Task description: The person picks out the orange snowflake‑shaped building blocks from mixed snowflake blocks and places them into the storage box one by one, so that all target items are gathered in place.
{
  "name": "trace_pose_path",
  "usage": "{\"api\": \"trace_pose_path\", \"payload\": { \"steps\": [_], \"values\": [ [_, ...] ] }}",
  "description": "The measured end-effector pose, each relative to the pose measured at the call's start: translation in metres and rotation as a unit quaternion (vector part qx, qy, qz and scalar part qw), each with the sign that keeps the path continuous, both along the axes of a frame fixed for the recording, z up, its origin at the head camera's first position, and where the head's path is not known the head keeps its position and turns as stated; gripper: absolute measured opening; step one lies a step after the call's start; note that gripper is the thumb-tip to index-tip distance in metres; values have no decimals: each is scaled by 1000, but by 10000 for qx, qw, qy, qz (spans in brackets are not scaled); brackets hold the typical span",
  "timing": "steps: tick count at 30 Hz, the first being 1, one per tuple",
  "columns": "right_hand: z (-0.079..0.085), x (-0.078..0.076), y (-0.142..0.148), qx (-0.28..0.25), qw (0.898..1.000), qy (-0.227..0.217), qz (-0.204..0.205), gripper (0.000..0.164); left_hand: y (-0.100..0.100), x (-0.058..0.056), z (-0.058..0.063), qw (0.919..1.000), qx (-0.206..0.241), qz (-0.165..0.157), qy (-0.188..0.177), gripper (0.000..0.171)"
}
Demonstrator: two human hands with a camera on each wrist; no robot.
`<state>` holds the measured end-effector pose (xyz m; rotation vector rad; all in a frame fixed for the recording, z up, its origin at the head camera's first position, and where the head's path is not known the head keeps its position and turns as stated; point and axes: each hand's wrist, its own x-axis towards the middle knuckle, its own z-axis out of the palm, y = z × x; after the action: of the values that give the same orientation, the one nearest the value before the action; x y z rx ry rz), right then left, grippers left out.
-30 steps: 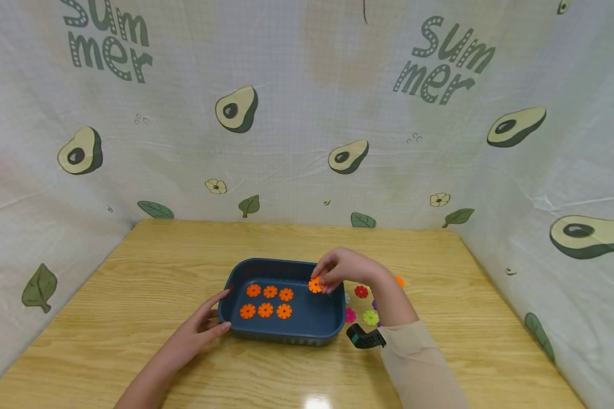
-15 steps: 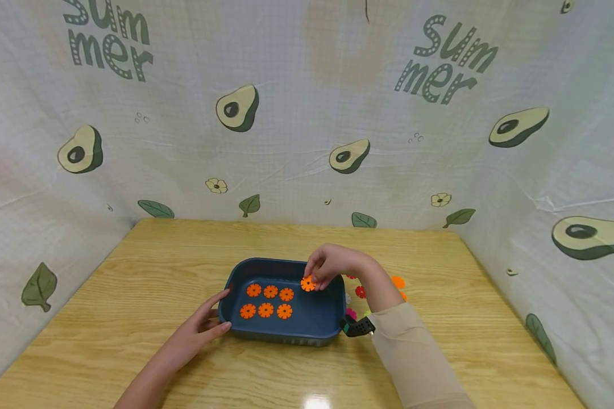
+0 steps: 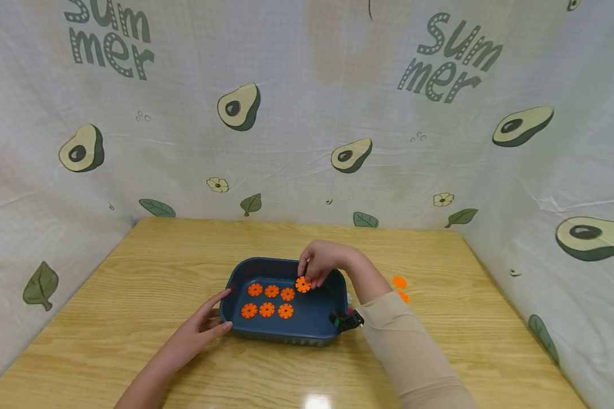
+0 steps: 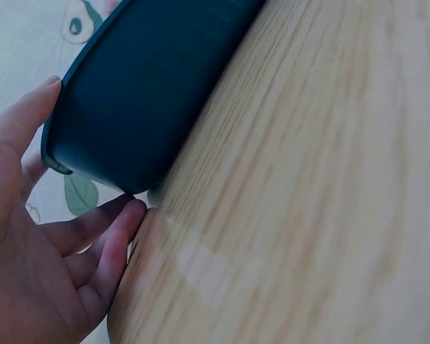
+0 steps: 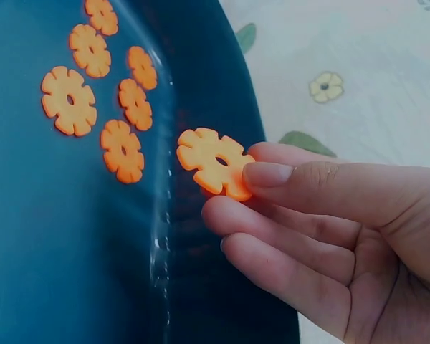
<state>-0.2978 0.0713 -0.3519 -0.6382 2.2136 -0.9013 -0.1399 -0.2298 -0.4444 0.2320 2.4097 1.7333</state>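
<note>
A dark blue rectangular box [image 3: 281,337] stands on the table. My right hand [image 3: 323,258] is over its back right part and pinches an orange notched plastic disc [image 5: 201,159] between thumb and fingers, above the box floor. Left of it, several matching orange discs [image 5: 70,115] lie flat on the floor in two rows. My left hand [image 3: 196,332] holds the box's left end. One fingertip [image 4: 52,82] lies on the rim in the left wrist view, and the other fingers curl in at the base of the wall.
On the wooden table [image 3: 184,255], right of the box, lie loose orange discs [image 3: 399,282]. More coloured discs there are mostly hidden by the right forearm. A black camera mount [image 3: 349,321] on the right wrist overlaps the box's right rim. Printed cloth [image 3: 286,113] hangs around the table.
My right hand has moved left over the box with the pinched orange disc, closer to the back row. The left hand and the box have stayed in place.
</note>
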Motion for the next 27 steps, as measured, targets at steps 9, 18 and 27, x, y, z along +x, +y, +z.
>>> {"api": "trace_pose_path", "payload": {
  "steps": [9,18,27],
  "values": [
    [0,-1,-6,258,9996,68,12,12,0,0,4,9999,50,-97,72,67],
    [-1,-2,-11,717,9970,268,139,13,0,0,2,10000,36,-30,-19,69],
    [-6,1,-14,874,9949,418,280,13,0,1,3,10000,-33,1,11,68]
  ]
}}
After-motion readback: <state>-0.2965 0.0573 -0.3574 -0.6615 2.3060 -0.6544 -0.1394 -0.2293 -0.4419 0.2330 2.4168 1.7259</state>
